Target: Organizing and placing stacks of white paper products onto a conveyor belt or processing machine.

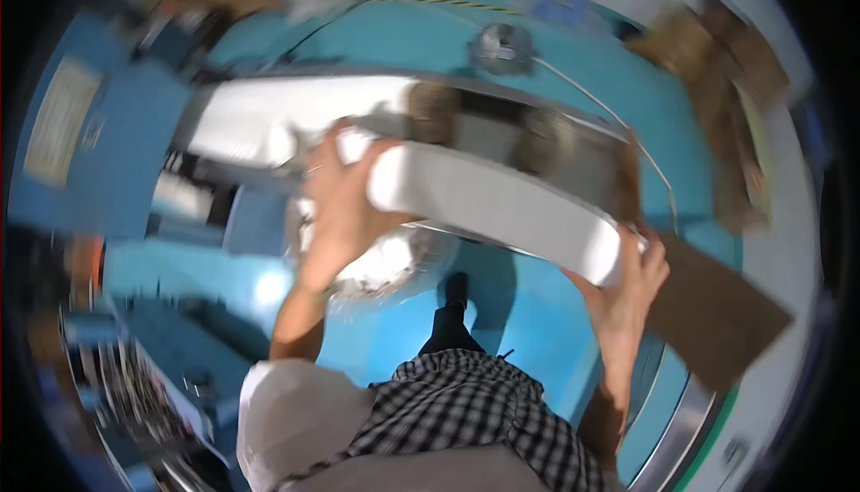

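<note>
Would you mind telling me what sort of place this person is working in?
Probably a workshop or factory floor: a teal painted floor with yellow-black hazard tape, a long metal-edged workbench, and flattened cardboard. Both hands hold a long white piece.

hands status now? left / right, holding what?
Left hand: closed on one end of the long white block.
Right hand: closed on its other end.

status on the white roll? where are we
Done: the white roll is off the floor, gripped at both ends, left hand on one, right hand on the other. In hand: it is held tilted, over the metal trough of the bench. Left: it is not set down; no part of it can be seen resting on anything. The picture is blurred, so finer detail is unclear.
</note>
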